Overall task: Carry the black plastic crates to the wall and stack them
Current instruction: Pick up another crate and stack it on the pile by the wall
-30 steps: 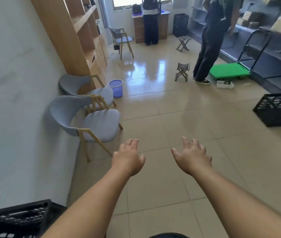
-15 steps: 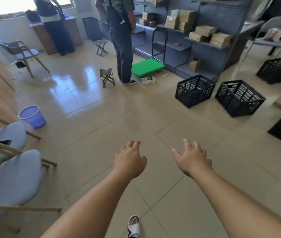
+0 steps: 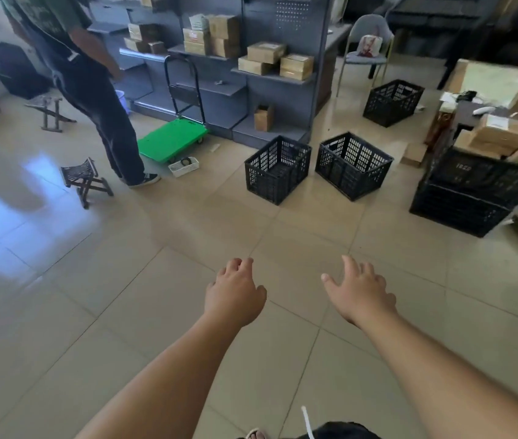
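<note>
Head view: left hand (image 3: 235, 296), right hand (image 3: 360, 294) slack, empty over glossy tiled floor (image 3: 93, 296) before grey shelving (image 3: 292, 42)

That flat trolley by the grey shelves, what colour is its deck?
Bright green, with a black upright handle. The flat trolley shows in the head view, its only view.

Single head-worn camera, looking forward-down across tiled floor (image 3: 124, 312), wide-angle.
</note>
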Available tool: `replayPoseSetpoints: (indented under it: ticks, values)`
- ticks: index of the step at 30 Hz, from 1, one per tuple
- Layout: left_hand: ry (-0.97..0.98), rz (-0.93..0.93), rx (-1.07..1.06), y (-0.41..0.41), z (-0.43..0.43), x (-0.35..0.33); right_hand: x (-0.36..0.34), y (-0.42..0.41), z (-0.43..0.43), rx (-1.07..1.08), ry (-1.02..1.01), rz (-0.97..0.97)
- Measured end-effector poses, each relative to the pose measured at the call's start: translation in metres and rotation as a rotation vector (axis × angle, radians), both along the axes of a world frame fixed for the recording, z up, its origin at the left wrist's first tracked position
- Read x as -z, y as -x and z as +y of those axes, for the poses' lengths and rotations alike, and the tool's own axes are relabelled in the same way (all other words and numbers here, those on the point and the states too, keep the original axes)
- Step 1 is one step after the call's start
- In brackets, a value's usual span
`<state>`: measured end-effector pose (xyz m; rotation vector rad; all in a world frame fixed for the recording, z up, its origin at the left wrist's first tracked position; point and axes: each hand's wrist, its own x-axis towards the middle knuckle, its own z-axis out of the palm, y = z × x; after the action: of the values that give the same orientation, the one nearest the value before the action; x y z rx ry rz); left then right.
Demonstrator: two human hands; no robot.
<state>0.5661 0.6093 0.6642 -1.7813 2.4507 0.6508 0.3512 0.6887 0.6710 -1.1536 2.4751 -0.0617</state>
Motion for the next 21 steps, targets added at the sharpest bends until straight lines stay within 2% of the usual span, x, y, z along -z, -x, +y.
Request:
replayPoseSetpoints:
  ticks: [9, 21]
  values:
    - [0.008, -0.034, 0.169, 0.128, -0.138, 0.011, 0.020, 0.114, -0.102, 0.190, -0.018, -0.013]
    - [0.081, -0.036, 0.149, 0.307, -0.316, -0.011, -0.006, 0.287, -0.298, 0.064, 0.003, 0.022]
